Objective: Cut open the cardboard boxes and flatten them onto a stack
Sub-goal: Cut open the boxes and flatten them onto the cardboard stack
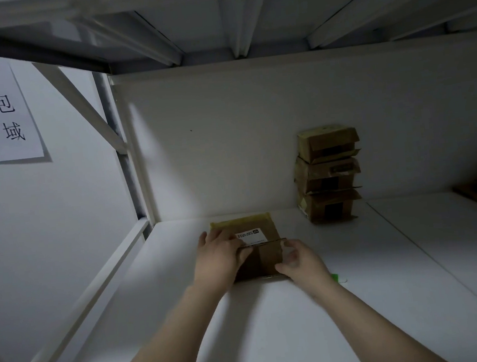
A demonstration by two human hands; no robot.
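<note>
Your left hand (pixel 220 254) lies over the left side of the cardboard box (pixel 264 261), fingers pinching its raised flap edge. Your right hand (pixel 299 259) curls round the right corner. The box sits mid-worktop, near you. Push the panels down evenly along their creases so nothing springs back. The white worktop (pixel 274 336) runs under a low shelf (pixel 246 21). Three stacked boxes (pixel 329 173) stand far right, and a paper sign (pixel 0 109) hangs on the left wall.
</note>
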